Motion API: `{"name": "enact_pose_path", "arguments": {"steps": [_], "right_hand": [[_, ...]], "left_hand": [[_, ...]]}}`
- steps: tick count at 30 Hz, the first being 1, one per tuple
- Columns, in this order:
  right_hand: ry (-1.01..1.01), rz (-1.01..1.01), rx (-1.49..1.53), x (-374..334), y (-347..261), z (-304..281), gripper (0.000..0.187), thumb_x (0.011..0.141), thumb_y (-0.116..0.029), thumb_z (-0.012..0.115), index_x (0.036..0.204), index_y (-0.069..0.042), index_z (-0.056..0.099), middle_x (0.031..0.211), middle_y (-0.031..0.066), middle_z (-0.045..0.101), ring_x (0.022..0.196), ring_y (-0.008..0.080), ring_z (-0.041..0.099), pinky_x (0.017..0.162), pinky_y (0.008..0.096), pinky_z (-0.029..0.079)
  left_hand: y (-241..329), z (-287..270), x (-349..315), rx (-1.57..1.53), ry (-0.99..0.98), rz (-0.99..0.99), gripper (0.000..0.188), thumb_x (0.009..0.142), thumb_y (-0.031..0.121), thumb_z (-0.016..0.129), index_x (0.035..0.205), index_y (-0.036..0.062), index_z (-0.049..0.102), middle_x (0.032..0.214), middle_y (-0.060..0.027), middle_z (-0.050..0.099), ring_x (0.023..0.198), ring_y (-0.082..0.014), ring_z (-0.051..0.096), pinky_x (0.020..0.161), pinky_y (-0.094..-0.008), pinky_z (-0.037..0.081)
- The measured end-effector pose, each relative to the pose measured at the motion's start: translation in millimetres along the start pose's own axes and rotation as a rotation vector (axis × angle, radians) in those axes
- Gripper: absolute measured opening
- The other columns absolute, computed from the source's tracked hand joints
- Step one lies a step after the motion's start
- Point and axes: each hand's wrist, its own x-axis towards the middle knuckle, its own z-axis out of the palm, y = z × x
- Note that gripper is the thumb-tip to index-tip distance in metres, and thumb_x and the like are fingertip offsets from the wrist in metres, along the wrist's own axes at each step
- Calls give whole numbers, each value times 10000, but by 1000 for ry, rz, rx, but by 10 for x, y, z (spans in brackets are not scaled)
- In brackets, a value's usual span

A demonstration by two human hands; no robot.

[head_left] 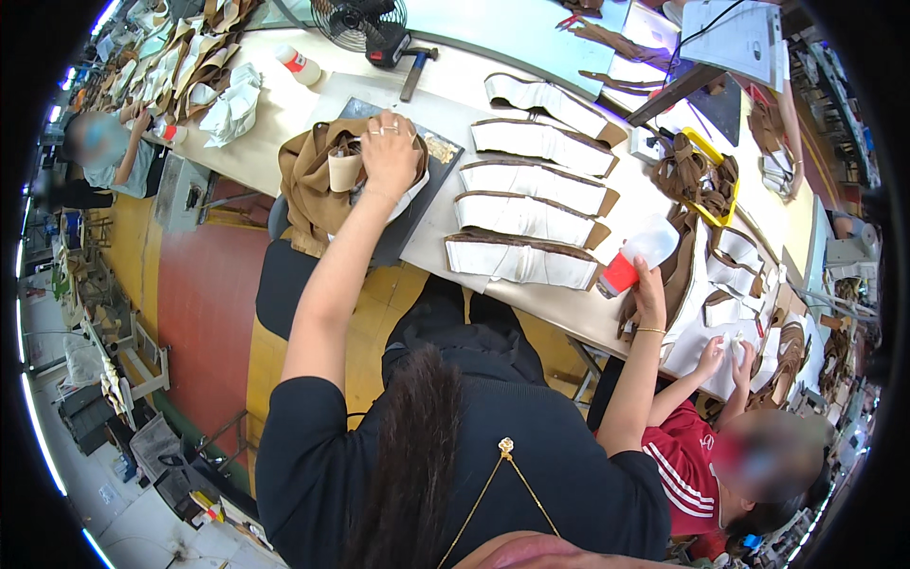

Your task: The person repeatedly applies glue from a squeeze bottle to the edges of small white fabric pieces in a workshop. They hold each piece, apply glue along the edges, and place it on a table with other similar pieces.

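My left hand (391, 156) rests on a bundle of brown pieces (308, 180), its fingers bent over the bundle's right side. The fingertips are partly hidden, and a cream patch shows beside the hand. Under the bundle lies a dark grey slab (427, 194). In my right hand (648, 292) is a translucent white bottle (656, 241) with a red band, held tilted above the table's right side. Between my hands, several curved white strips (521, 261) with brown edges lie in a column.
Beyond the slab are a hammer (418, 71), a black fan (355, 21) and another white bottle (300, 65). A yellow basket (728, 175) of brown pieces stands at the right. Close on my right, a person in a red shirt (681, 465) handles white pieces. Another person sits far left.
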Motion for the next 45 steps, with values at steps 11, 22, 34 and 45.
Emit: {"name": "enact_pose_path", "arguments": {"steps": [11,22,34,45], "right_hand": [[-287,-98,-9,-185,-414,962,705,727,-403,712,1189,57,442,1092,146,591,1005,219,567,883,342,448],[-1016,215,445,-177,-685,2817,865,772,-643,503,1256,63,376,1339,222,375,884,196,614,746,314,534],[-1051,672,671,-282,-404,3693,726,841,-582,456,1245,22,437,822,97,605,686,188,618,689,304,509],[-1391,117,45,-589,-1457,3461,847,634,-474,748,1234,32,428,1130,182,570,1036,238,558,894,337,432]], "left_hand": [[-991,5,-88,-94,-303,37,157,776,61,497,829,31,642,977,-187,569,789,-343,630,679,-405,520],[-1240,-1274,-139,-562,294,-38,591,672,38,550,1247,68,416,995,-221,500,954,-387,489,809,-429,422],[-726,-841,-1879,-980,-81,-156,622,735,313,687,1178,4,378,1238,-199,384,1142,-345,402,941,-405,342],[-947,-1473,-952,-2171,-291,-621,490,921,372,450,1208,-23,487,1204,-146,526,1104,-205,513,922,-330,410]]}}
